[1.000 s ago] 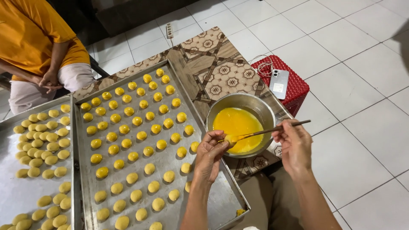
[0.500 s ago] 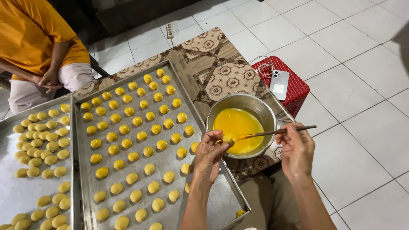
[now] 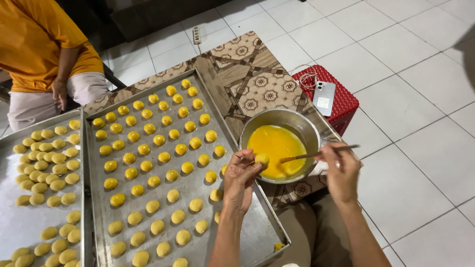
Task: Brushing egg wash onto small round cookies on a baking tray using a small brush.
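While it is held at the rim of the bowl, the dough ball (image 3: 261,158) looks small, round and pale yellow, with a slightly shiny top. It sits near the centre of the frame, pinched between the fingertips of the left hand (image 3: 241,179), which are closed together around it. Just behind it is the metal bowl (image 3: 303,125), round and silver, filled with a bright yellow liquid that looks like beaten egg. The right hand (image 3: 341,170), at the centre right of the frame, grips a thin brush (image 3: 316,154) between thumb and fingers, fingers clamped on the handle; the brush tip lies over the yellow liquid close to the ball.

To the left of the bowl lies a large metal tray (image 3: 247,232) with many rows of similar balls; those in the upper rows are a deeper, glossy yellow, those in the lower rows are paler and matte. A second tray (image 3: 10,222) at the left edge carries more pale balls. Both trays rest on a patterned mat (image 3: 257,79) on the white tiled floor. At the upper right of the bowl stands a red basket (image 3: 346,101) with a phone (image 3: 324,98) on top. In the upper left of the frame sits another person in an orange shirt (image 3: 34,39).
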